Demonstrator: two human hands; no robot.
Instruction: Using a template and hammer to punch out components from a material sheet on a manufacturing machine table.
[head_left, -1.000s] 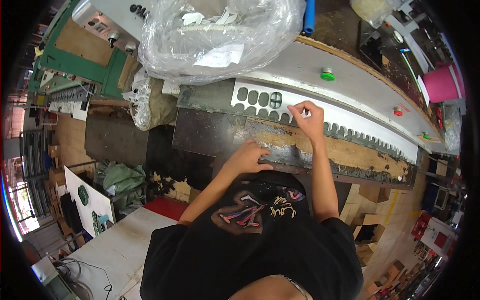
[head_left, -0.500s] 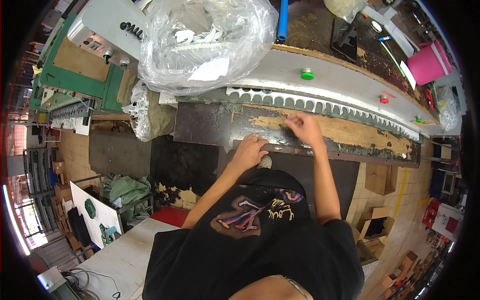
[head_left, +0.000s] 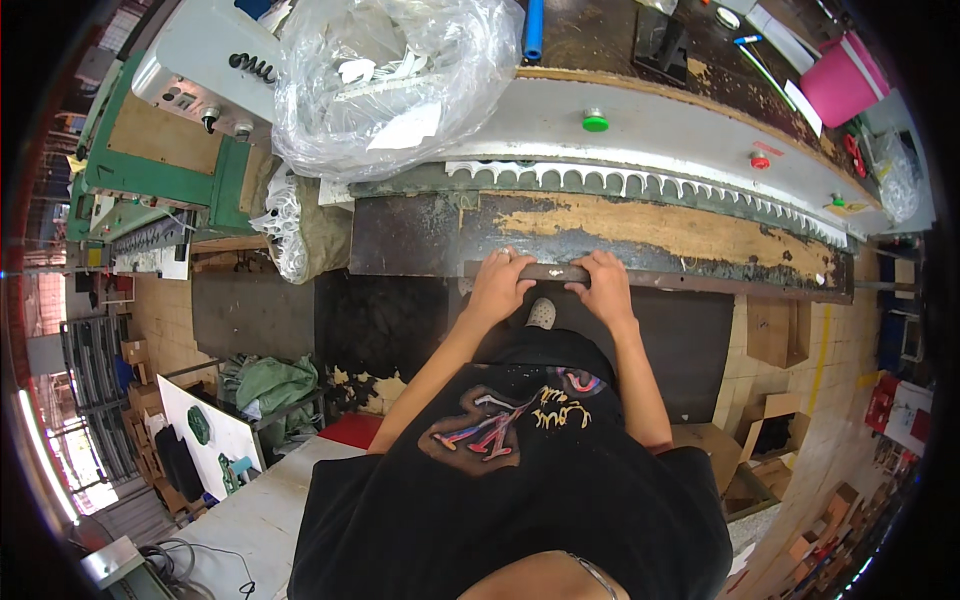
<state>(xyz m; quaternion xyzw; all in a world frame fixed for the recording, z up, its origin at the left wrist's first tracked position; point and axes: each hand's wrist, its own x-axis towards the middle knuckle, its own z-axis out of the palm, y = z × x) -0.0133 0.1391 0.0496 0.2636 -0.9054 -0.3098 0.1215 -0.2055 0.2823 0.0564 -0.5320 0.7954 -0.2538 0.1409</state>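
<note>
Both my hands rest at the front edge of a long machine ledge [head_left: 650,226], whose dark coating is worn to bare wood in patches. My left hand [head_left: 498,288] curls its fingers over the dark metal bar [head_left: 556,272] along that edge, thumb pointing inward. A short way to the right, my right hand [head_left: 607,288] grips the same bar in a like manner. Neither hand shows any loose piece in it, though the undersides of the fingers are hidden. Behind the ledge runs a white strip with a row of scalloped cut-outs [head_left: 600,182].
A clear plastic bag [head_left: 400,90] holding white pieces stands behind the ledge. Green and red buttons [head_left: 595,121] sit on the grey machine front. A pink bucket [head_left: 842,82] is at the far right, a green machine [head_left: 155,150] at the left. Cardboard boxes [head_left: 778,330] stand on the floor.
My right hand has come down from above the ledge, its fingers bunched before, onto the bar beside my left hand. My left hand stays on the bar. The view has shifted slightly.
</note>
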